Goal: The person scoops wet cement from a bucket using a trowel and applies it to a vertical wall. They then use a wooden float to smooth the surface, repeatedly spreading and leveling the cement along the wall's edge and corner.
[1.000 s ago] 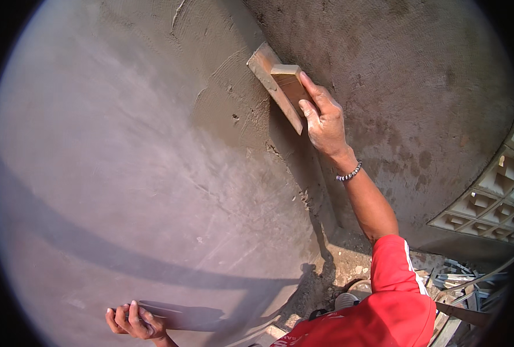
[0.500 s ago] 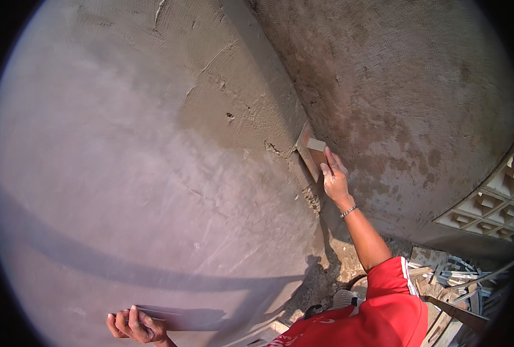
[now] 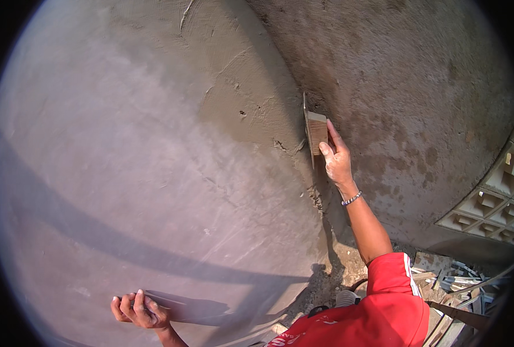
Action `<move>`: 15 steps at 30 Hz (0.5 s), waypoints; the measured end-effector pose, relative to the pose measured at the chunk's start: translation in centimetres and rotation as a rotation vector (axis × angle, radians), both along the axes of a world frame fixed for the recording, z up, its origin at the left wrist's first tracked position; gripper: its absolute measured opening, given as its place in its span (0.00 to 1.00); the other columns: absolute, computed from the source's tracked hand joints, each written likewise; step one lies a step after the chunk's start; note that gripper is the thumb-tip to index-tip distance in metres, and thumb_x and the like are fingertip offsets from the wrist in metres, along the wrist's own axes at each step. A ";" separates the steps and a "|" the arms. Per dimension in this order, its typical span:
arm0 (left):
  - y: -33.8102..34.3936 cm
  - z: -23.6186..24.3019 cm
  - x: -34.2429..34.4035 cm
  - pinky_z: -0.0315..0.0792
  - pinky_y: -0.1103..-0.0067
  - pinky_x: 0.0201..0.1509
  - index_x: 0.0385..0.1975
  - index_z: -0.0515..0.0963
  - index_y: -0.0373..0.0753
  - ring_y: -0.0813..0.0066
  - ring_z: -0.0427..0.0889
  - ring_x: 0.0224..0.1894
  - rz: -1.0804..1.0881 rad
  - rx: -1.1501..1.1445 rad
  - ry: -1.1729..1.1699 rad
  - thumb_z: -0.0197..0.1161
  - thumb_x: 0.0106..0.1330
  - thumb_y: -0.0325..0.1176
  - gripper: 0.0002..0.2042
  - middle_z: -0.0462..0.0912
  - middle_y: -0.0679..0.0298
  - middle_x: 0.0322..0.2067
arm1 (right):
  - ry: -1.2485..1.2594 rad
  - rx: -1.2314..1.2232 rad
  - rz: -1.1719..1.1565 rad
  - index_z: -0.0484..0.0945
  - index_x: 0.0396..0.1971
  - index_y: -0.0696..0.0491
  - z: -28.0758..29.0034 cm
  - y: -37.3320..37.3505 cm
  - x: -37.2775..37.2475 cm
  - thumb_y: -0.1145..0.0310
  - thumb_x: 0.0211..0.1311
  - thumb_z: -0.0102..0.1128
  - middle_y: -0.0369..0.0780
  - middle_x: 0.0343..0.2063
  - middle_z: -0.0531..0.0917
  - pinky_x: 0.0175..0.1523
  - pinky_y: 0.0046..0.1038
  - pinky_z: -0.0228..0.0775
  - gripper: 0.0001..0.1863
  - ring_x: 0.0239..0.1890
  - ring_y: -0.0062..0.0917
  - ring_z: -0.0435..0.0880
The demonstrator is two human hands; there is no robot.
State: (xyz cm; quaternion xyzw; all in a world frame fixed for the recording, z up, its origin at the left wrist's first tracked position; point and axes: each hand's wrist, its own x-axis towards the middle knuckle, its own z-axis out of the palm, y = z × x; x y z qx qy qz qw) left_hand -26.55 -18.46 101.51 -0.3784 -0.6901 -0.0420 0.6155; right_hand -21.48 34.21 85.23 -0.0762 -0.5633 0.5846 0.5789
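My right hand [image 3: 339, 165] grips the wooden block handle of a plastering float [image 3: 317, 134]. Seen nearly edge-on, the float's thin plate stands in the corner where two walls meet, along the edge of the wet plaster [image 3: 257, 87]. Whether its whole face touches the plaster I cannot tell. At the lower left, my left hand [image 3: 141, 310] is close to the smoother grey wall [image 3: 124, 191], its fingers loosely bent and somewhat apart. Nothing shows in it, and its shadow falls on the wall beside it.
A rough, damp-patched brown wall [image 3: 413, 104] rises on the right, with pierced vent blocks [image 3: 488, 205] set into it. Rough plaster lumps [image 3: 315, 199] cling low in the corner. Wood and metal scraps [image 3: 459, 283] lie on the ground at lower right.
The float has moved up along the corner and turned from a slanted position to nearly upright and edge-on. My left hand has stayed near the wall, slightly higher in view.
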 end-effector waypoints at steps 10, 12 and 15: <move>0.4 0.1 0.2 0.67 0.64 0.49 0.36 0.79 0.36 0.49 0.59 0.61 0.108 -0.038 0.050 0.52 0.60 0.30 0.10 0.74 0.54 0.40 | -0.029 0.497 0.258 0.68 0.64 0.51 1.2 -10.8 1.3 0.80 0.57 0.60 0.46 0.53 0.77 0.58 0.33 0.67 0.32 0.50 0.38 0.77; 0.1 0.1 0.4 0.67 0.64 0.49 0.36 0.79 0.36 0.49 0.58 0.61 0.047 -0.012 0.017 0.52 0.60 0.30 0.10 0.74 0.55 0.40 | 0.010 0.300 0.290 0.66 0.64 0.55 0.7 -9.7 2.1 0.79 0.60 0.57 0.46 0.54 0.77 0.60 0.30 0.66 0.30 0.52 0.34 0.77; 0.5 0.3 0.5 0.67 0.66 0.49 0.36 0.79 0.36 0.50 0.58 0.61 0.043 -0.020 0.023 0.53 0.60 0.30 0.10 0.74 0.55 0.40 | 0.151 0.100 0.013 0.63 0.66 0.56 3.2 -7.6 0.6 0.81 0.62 0.54 0.45 0.51 0.77 0.59 0.27 0.66 0.31 0.53 0.27 0.76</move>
